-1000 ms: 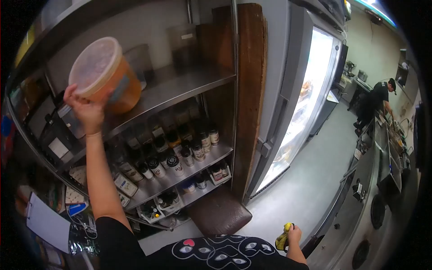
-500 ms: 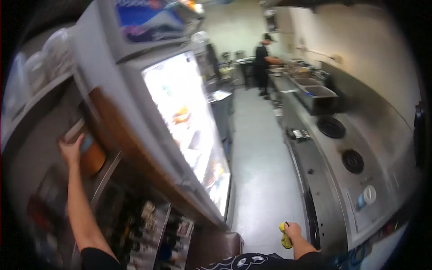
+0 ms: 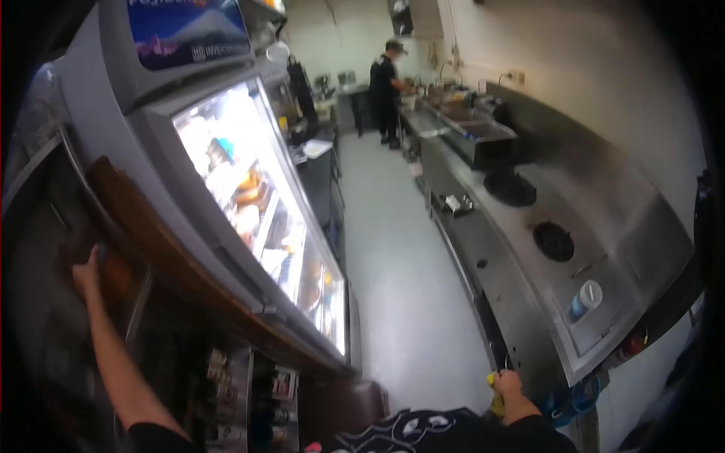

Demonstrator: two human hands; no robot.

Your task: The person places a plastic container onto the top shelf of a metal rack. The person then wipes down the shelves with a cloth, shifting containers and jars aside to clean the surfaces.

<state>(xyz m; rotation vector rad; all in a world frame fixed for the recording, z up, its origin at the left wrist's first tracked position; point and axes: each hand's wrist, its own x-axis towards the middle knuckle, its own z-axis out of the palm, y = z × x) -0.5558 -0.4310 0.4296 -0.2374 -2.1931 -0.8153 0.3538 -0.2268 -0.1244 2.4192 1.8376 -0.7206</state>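
Observation:
At the far left, my left hand [image 3: 87, 273] reaches into the dark shelf unit [image 3: 140, 306] with its fingers against an orange tub [image 3: 115, 278], which stands within the shelf and is blurred. Whether the fingers grip the tub or only touch it is hard to make out. Low in the view, right of centre, my right hand [image 3: 509, 383] is closed on a yellow cloth [image 3: 496, 402] that hangs beside the steel counter.
A lit glass-door fridge [image 3: 264, 219] stands right of the shelf. Along the right runs a steel counter [image 3: 521, 302] with burners [image 3: 553, 241] and a white-and-blue container [image 3: 585, 300]. Another person [image 3: 385, 90] works at the far end of the aisle. A brown stool [image 3: 347, 400] is below.
The view has turned right towards the aisle. My left hand has carried the orange tub from the shelf's front deeper to its right end. My right hand still holds the cloth.

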